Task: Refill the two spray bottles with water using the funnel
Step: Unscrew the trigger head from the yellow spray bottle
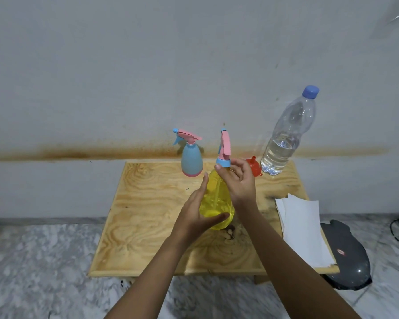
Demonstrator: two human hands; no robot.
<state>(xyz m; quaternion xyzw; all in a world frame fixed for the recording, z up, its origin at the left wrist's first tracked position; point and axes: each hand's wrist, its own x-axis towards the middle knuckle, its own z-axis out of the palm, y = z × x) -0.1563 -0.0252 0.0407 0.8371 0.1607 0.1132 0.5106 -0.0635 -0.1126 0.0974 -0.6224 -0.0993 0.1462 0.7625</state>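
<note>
A yellow spray bottle (215,199) with a pink and blue spray head stands on the wooden table (148,215), near its middle. My left hand (198,212) wraps around the bottle's lower body from the left. My right hand (236,180) pinches the blue collar of the spray head at the bottle's neck. Further back stands a blue spray bottle (191,161) with its pink head on. A red funnel (254,166) lies upside down behind my right hand. The clear water bottle (283,139), capped in blue and roughly half full, stands at the back right.
White paper sheets (302,226) overhang the table's right edge. A dark grey object (346,256) lies on the marble floor to the right. A grey wall with a brown stain line runs right behind the table.
</note>
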